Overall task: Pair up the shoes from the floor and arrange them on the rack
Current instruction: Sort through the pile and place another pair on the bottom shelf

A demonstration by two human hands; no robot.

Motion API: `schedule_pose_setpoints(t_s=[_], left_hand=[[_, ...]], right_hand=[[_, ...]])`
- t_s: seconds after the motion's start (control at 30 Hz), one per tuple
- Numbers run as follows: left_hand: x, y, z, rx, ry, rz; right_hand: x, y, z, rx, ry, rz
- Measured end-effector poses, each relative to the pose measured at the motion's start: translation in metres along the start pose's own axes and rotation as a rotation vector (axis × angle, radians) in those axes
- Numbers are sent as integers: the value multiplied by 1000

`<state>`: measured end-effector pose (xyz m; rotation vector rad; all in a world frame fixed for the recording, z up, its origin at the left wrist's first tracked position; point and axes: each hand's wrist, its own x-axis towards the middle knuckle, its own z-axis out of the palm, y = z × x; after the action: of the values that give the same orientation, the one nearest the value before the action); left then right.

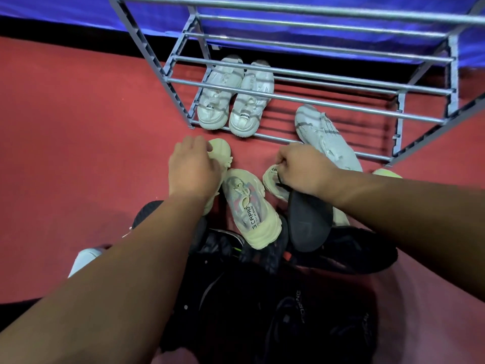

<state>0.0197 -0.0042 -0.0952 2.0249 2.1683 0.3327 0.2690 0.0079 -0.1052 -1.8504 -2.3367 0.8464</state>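
A grey metal shoe rack (288, 98) stands on the red floor against a blue wall. A pair of white sneakers (236, 95) sits side by side on its lowest shelf at the left. A single white knit sneaker (325, 137) lies across the rack's front bar at the right. My left hand (193, 166) rests on a cream sneaker (219, 149), fingers curled over it. Beside it lies a cream sneaker with grey and pink panels (249, 206). My right hand (301, 166) pinches the tongue of another cream sneaker (273, 179). A black shoe, sole up (309, 224), leans on that one.
More black shoes (341, 250) pile up near me, with dark clothing (262, 311) below them. A yellow-green shoe tip (385, 173) peeks out behind my right forearm. A pale shoe (84, 258) lies at the left. The rack's upper shelves hold nothing.
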Motion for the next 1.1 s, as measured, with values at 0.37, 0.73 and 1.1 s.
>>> schedule_pose_setpoints(t_s=[0.37,0.73,1.1], left_hand=[[-10,64,38,-160,-478,209],[28,116,65,200,-913,337],[41,93,57,212,-757,575]], right_hand=[[10,0,-39,-729,-533,-47],[7,11,-37,-679,-550,87],[12,18,-42,-526,-439,144]])
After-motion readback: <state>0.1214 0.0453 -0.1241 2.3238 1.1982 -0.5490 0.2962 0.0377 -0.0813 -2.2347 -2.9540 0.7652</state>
